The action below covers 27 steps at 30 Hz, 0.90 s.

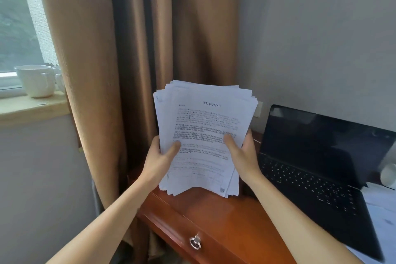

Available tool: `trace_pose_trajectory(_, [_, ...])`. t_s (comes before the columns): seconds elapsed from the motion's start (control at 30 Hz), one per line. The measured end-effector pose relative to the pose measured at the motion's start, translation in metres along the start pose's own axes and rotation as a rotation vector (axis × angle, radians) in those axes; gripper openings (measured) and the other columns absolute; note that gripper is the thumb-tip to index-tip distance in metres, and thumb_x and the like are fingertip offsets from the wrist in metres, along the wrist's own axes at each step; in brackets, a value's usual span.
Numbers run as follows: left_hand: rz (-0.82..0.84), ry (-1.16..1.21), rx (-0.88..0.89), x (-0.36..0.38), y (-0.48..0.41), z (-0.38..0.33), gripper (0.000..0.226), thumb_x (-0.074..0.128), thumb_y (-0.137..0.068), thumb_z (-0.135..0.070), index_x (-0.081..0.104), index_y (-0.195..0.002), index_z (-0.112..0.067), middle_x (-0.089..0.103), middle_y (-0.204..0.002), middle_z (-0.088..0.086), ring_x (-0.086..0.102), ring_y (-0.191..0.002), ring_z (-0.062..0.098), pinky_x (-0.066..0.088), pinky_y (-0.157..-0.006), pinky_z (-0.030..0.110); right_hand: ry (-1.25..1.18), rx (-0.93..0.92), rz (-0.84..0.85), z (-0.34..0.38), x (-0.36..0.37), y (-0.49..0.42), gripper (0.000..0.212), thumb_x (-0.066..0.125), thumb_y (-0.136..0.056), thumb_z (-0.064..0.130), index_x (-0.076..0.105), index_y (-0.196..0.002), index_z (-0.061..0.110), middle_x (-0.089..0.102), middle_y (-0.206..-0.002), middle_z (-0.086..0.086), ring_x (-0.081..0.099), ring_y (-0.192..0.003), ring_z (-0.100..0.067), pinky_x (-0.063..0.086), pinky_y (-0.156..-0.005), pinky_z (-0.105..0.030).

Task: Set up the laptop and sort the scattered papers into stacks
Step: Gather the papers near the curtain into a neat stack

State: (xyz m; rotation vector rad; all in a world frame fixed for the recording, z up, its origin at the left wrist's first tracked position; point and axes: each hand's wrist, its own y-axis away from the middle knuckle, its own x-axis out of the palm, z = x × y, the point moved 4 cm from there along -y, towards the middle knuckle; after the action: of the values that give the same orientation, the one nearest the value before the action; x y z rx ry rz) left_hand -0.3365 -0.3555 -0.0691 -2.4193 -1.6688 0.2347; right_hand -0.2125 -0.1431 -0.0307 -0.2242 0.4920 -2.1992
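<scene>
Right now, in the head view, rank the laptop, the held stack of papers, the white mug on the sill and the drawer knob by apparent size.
1. laptop, cut off at the edge
2. stack of papers, held nearer the camera, a close second
3. white mug
4. drawer knob

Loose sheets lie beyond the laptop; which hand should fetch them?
Right, probably: the right hand grips the stack on the side toward the laptop, nearer those sheets; the left hand holds the far edge.
</scene>
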Motion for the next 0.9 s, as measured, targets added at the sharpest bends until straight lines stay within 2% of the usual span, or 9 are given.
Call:
trace_pose_trajectory(0.23, [-0.015,0.007,0.043,0.004,-0.009,-0.033,0.091,0.083,-0.063,-0.075,0.055,-0.136,-0.029,0.072,-0.124,-0.007,0.072,-0.111,0.019,0.061,-0.095,0.049,0.075,-0.065,0.090,0.010,0.010,-0.006,0.063,0.069,-0.095,0.019,0.027,-0.140,0.029,0.056,-0.134,0.010,0.060,-0.122,-0.006,0.054,-0.101,-0.043])
trace_pose_trajectory(0.3, [-0.040,0.039,0.027,0.007,-0.007,-0.032,0.081,0.086,-0.068,-0.065,0.056,-0.134,-0.028,0.072,-0.123,-0.006,0.073,-0.110,0.019,0.061,-0.095,0.050,0.099,-0.075,0.103,0.008,0.010,-0.006,0.063,0.068,-0.095,0.017,0.024,-0.140,0.028,0.055,-0.134,0.011,0.058,-0.123,-0.004,0.054,-0.102,-0.042])
trace_pose_trajectory(0.43, [-0.085,0.118,-0.029,0.007,-0.009,-0.029,0.040,0.081,-0.089,-0.035,0.065,-0.124,-0.024,0.077,-0.113,-0.003,0.076,-0.102,0.023,0.060,-0.093,0.056,0.115,-0.058,0.098,0.008,0.004,-0.011,0.057,0.068,-0.094,0.024,0.029,-0.136,0.029,0.057,-0.132,0.011,0.060,-0.121,-0.006,0.052,-0.102,-0.050])
trace_pose_trajectory(0.53, [-0.095,0.118,-0.007,0.006,-0.006,-0.030,0.035,0.078,-0.091,-0.034,0.065,-0.123,-0.024,0.077,-0.113,-0.004,0.076,-0.101,0.022,0.061,-0.091,0.054,0.074,-0.115,0.033,0.029,-0.002,-0.022,0.065,0.070,-0.089,0.037,0.029,-0.139,0.037,0.053,-0.135,0.010,0.058,-0.123,-0.009,0.053,-0.101,-0.051])
trace_pose_trajectory(0.6, [-0.099,0.108,0.007,0.007,-0.004,-0.030,0.035,0.078,-0.092,-0.034,0.065,-0.122,-0.024,0.077,-0.112,-0.005,0.076,-0.099,0.021,0.062,-0.089,0.052,0.133,-0.245,-0.013,0.056,-0.002,-0.034,0.072,0.071,-0.090,0.039,0.025,-0.145,0.040,0.045,-0.142,0.010,0.051,-0.130,-0.011,0.049,-0.106,-0.048])
trace_pose_trajectory(0.67, [-0.101,0.105,0.020,0.007,-0.002,-0.031,0.034,0.078,-0.091,-0.035,0.065,-0.121,-0.025,0.077,-0.111,-0.005,0.076,-0.098,0.020,0.063,-0.087,0.049,0.292,-0.406,-0.043,0.088,-0.001,-0.046,0.073,0.068,-0.093,0.035,0.024,-0.152,0.037,0.043,-0.143,0.008,0.047,-0.131,-0.009,0.044,-0.108,-0.037])
trace_pose_trajectory(0.73, [-0.107,0.104,0.038,0.007,0.000,-0.032,0.032,0.078,-0.091,-0.034,0.066,-0.120,-0.026,0.077,-0.110,-0.006,0.076,-0.098,0.019,0.064,-0.085,0.046,0.607,-0.586,-0.031,0.120,0.007,-0.055,0.067,0.060,-0.094,0.038,0.029,-0.153,0.033,0.046,-0.142,0.007,0.046,-0.129,-0.009,0.039,-0.107,-0.029])
trace_pose_trajectory(0.8, [-0.111,0.117,0.057,0.007,0.003,-0.032,0.031,0.078,-0.091,-0.033,0.067,-0.119,-0.026,0.078,-0.109,-0.006,0.076,-0.097,0.018,0.064,-0.083,0.042,0.983,-0.761,0.020,0.142,0.026,-0.055,0.059,0.045,-0.094,0.049,0.042,-0.149,0.030,0.053,-0.139,0.008,0.046,-0.129,-0.013,0.033,-0.110,-0.035])
trace_pose_trajectory(0.9, [-0.104,0.150,0.070,0.008,0.005,-0.034,0.031,0.078,-0.091,-0.031,0.068,-0.120,-0.024,0.079,-0.108,-0.005,0.077,-0.097,0.018,0.063,-0.080,0.038,1.204,-0.840,0.194,0.143,0.061,-0.045,0.058,0.042,-0.095,0.051,0.048,-0.146,0.024,0.060,-0.131,0.006,0.049,-0.124,-0.017,0.028,-0.110,-0.037])
